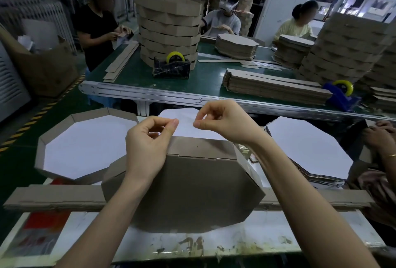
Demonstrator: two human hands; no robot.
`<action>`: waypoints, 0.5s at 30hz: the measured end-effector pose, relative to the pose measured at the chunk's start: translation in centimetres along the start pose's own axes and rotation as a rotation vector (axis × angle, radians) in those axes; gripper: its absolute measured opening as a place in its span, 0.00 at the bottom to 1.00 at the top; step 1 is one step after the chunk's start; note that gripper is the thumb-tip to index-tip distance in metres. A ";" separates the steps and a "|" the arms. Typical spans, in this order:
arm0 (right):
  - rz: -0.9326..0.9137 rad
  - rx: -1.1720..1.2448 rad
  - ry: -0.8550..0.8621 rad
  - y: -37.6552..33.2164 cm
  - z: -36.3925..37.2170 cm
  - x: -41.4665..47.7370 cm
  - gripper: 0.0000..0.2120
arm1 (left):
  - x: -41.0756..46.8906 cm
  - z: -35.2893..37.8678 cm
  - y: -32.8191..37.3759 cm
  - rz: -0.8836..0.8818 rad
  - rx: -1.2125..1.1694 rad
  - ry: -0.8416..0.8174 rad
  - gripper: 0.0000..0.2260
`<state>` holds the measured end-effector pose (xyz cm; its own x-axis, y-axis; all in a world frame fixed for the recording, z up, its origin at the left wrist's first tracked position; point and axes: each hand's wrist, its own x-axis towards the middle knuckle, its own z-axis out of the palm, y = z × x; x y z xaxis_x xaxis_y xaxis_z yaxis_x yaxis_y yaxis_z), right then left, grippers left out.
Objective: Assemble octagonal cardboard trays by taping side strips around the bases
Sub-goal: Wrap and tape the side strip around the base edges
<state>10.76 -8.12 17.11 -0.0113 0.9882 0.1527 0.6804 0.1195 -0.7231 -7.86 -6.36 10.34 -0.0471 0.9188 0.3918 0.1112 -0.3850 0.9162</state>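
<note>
Workshop bench (192, 244), white and stained, carries the tray (188, 184) bottom-up, tilted toward me, lying across a stack of strips (53, 199). I log both forearms raised over the tray, wrists bent, hands above its far edge. Left hand (147, 145): thumb and forefinger pinched, other fingers curled. Right hand (222, 122): same pinch, near the left, fingertips apart. Between them I make out a faint clear tape (186, 121) piece, one end in each pinch. Left of the tray sits a finished tray (55, 134), open side up. Right of the tray lies a white base (308, 147). Beyond the tray, a green belt (192, 79) bears a dispenser (171, 68).
</note>
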 end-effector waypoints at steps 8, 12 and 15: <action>0.147 0.152 0.288 1.0 -1.3 -0.2 0.05 | -0.4 -1.3 0.5 0.429 0.397 -0.512 0.18; 0.167 0.186 0.300 0.4 -0.8 -0.8 0.10 | 0.0 -1.7 1.2 0.461 0.632 -0.637 0.23; 0.184 0.250 0.281 -0.1 -0.6 -1.6 0.10 | -0.1 -1.9 1.1 0.423 0.658 -0.653 0.18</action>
<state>11.12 -9.72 17.31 0.3174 0.9349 0.1588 0.4536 -0.0026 -0.8912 -9.59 -7.03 11.48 0.6519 0.6618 0.3702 0.5260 -0.7463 0.4080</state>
